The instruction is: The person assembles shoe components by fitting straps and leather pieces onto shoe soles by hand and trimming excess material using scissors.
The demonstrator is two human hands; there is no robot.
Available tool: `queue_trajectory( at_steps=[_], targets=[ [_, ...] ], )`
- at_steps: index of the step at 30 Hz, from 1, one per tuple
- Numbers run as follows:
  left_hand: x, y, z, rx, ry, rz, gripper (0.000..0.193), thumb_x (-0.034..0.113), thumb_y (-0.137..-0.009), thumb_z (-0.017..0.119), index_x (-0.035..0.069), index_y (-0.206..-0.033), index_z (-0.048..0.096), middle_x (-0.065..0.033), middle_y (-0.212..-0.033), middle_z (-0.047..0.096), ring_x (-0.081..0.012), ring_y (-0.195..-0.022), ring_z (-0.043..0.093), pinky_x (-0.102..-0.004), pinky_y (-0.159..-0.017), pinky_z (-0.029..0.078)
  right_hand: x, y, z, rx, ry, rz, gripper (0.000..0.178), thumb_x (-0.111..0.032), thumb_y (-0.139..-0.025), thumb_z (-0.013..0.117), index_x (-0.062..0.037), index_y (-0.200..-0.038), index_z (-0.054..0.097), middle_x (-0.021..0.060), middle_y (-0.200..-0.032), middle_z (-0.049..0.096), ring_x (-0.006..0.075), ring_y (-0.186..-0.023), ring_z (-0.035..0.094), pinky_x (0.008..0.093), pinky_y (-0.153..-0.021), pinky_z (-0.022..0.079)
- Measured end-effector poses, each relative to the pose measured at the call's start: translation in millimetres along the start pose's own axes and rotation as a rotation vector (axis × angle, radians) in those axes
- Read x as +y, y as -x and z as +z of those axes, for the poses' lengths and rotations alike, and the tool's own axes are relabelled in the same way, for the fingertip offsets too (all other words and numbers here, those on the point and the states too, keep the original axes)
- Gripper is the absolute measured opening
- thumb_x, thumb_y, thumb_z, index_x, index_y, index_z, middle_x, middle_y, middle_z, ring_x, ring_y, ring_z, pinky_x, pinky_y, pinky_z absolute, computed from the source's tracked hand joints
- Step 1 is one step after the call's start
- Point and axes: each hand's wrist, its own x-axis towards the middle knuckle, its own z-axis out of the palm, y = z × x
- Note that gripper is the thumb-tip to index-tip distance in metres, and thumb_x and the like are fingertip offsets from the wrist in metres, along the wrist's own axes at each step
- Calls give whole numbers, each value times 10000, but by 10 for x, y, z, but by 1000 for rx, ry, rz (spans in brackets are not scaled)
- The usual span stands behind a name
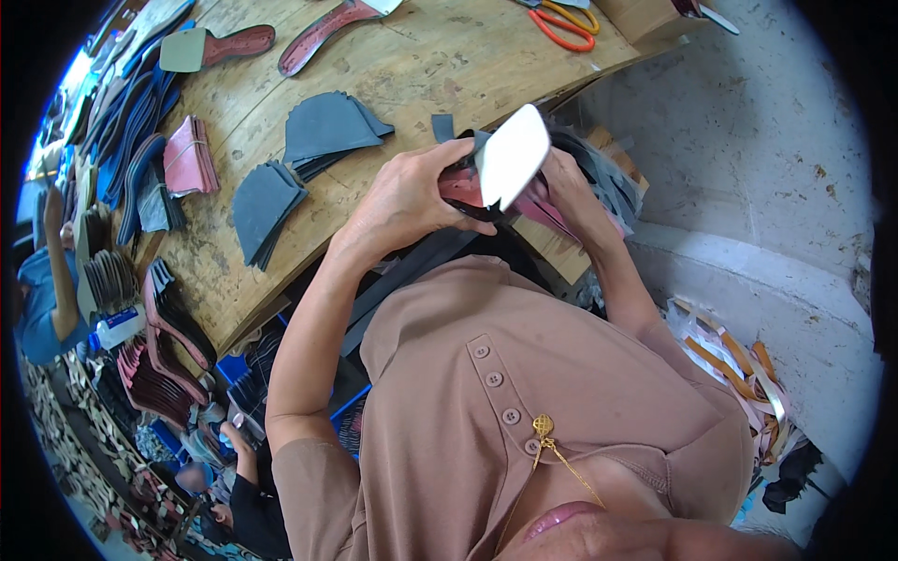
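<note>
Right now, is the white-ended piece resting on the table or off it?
Off: the left hand holds the white-ended piece between thumb and fingers, beside the table.

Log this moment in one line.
left hand: holds white-ended piece | right hand: behind it, partly hidden | table: grey sheet stacks, scissors

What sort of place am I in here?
Probably a shoemaking workshop: insole-shaped pieces and fanned grey cut-outs lie on a worn wooden table, and the left hand holds a white-ended piece.
</note>
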Motion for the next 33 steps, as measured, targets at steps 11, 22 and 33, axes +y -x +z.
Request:
queue_trajectory(
  at_steps=[11,22,33],
  targets=[
    [-15,326,-156,-281,-64,-78,808,248,-481,902,14,-1190,596,-148,-1060,658,-310,-999,618,-369,-892,463,22,122,324,-254,-626,355,245,-261,-950,570,-79,-1112,557,21,-904,619,48,-541,472,182,-390,289],
    [-441,492,256,202,-317,-73,824,227,-553,863,4,-1263,509,-181,-1078,614,-345,-1039,595,-383,-878,477,-1,352,463,-244,-408,61,729,-305,-957,529,-78,-1485,81,166,-1269,467,132,-601,545,184,-417,352],
    [-331,957,148,343,240,-312,287,229,-961,541,-38,-958,649,24,-762,596,-61,-649,496,-233,-598,444,-133,-230,1059,96,-274,-232,428,-383,-971,521,18,-936,665,-21,-781,619,46,-695,538,213,-643,421]
  ],
)
